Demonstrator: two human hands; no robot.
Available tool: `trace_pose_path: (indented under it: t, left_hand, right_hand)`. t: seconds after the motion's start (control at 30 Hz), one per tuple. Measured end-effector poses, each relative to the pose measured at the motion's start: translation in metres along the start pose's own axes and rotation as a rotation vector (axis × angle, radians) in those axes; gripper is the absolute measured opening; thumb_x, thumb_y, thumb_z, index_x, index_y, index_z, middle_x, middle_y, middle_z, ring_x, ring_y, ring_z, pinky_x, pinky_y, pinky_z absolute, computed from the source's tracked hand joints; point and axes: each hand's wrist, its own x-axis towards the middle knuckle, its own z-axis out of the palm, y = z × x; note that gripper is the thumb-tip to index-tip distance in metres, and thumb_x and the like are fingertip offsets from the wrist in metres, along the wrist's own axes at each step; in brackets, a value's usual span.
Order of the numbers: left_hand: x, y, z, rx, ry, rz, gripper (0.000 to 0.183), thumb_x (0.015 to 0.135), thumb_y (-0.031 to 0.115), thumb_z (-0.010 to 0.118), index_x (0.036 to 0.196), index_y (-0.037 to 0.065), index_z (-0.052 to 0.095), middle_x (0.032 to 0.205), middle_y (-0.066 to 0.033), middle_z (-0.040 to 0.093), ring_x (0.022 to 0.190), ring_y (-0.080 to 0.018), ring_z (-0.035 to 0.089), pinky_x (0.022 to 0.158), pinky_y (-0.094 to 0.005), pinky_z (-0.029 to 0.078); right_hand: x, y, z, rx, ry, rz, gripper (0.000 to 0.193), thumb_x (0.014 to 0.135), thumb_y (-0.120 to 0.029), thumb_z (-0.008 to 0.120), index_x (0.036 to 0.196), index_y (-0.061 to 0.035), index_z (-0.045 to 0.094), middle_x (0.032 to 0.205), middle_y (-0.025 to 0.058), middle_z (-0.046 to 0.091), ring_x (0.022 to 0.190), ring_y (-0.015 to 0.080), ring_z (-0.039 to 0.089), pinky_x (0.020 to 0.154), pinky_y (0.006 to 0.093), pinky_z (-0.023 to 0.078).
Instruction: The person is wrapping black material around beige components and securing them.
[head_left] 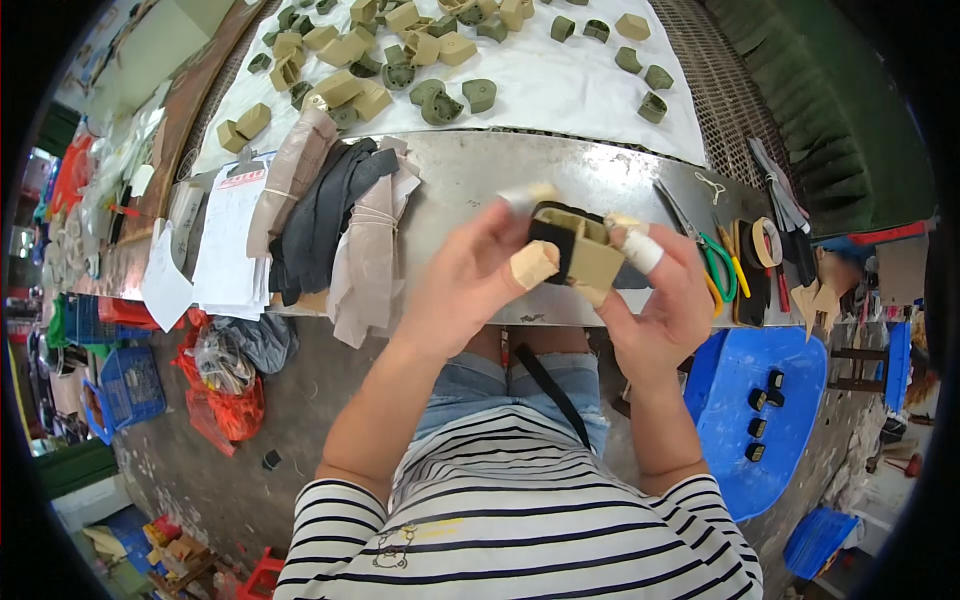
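Over the metal table, both hands hold a small beige box-like case with an open compartment on top. A black strip covers its left side and runs along its far edge. My left hand is closed on the black-covered side, the taped thumb pressed against it. My right hand pinches the bare beige right side, with tape on its fingers. The left fingertips are blurred and partly hidden behind the case.
Beige and green moulded pieces lie scattered on a white cloth. Left of my hands are bundled fabric strips and papers. Green-handled scissors and other tools lie at right. A blue tub below holds several black pieces.
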Motion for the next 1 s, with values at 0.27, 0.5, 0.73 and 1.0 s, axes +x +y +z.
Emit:
trace_pose_path:
  t: [0.27,0.5,0.73,1.0]
  left_hand:
    - [-0.004,0.006,0.000,-0.245,-0.087,-0.037,0.057,0.074,0.009,0.068,0.123,-0.005,0.042,0.116,-0.0096,0.053,0.106,-0.0150,0.052,0.090,-0.0289,0.043]
    - [-0.005,0.006,-0.002,-0.026,0.057,0.090,0.062,0.069,0.007,0.071,0.122,-0.006,0.042,0.115,-0.0102,0.053,0.105,-0.0174,0.052,0.093,-0.0302,0.039]
    - [-0.008,-0.006,0.012,0.426,0.175,0.327,0.069,0.067,0.004,0.072,0.125,-0.007,0.037,0.112,-0.0133,0.052,0.103,-0.0184,0.054,0.090,-0.0302,0.042]
    - [-0.008,-0.024,0.019,0.570,0.268,0.530,0.072,0.068,0.007,0.072,0.126,-0.010,0.034,0.112,-0.0165,0.052,0.100,-0.0217,0.056,0.086,-0.0304,0.046]
  right_hand:
    - [-0.026,0.030,0.006,1.222,-0.109,1.070,0.062,0.082,-0.037,0.061,0.128,-0.0016,0.039,0.130,0.0162,0.042,0.115,0.0273,0.047,0.090,0.0455,0.042]
    - [-0.031,0.028,-0.002,1.597,-0.128,1.084,0.039,0.088,-0.029,0.054,0.116,-0.0025,0.049,0.112,0.0169,0.056,0.098,0.0292,0.057,0.076,0.0391,0.048]
    - [-0.015,-0.003,-0.005,0.796,0.003,0.849,0.020,0.081,-0.005,0.062,0.097,0.0051,0.060,0.085,0.0076,0.063,0.074,0.0090,0.057,0.066,0.0214,0.045]
    - [-0.015,-0.007,-0.004,0.508,-0.058,0.605,0.017,0.077,0.001,0.063,0.092,0.0078,0.058,0.078,0.0049,0.054,0.071,0.0089,0.048,0.063,0.0213,0.039]
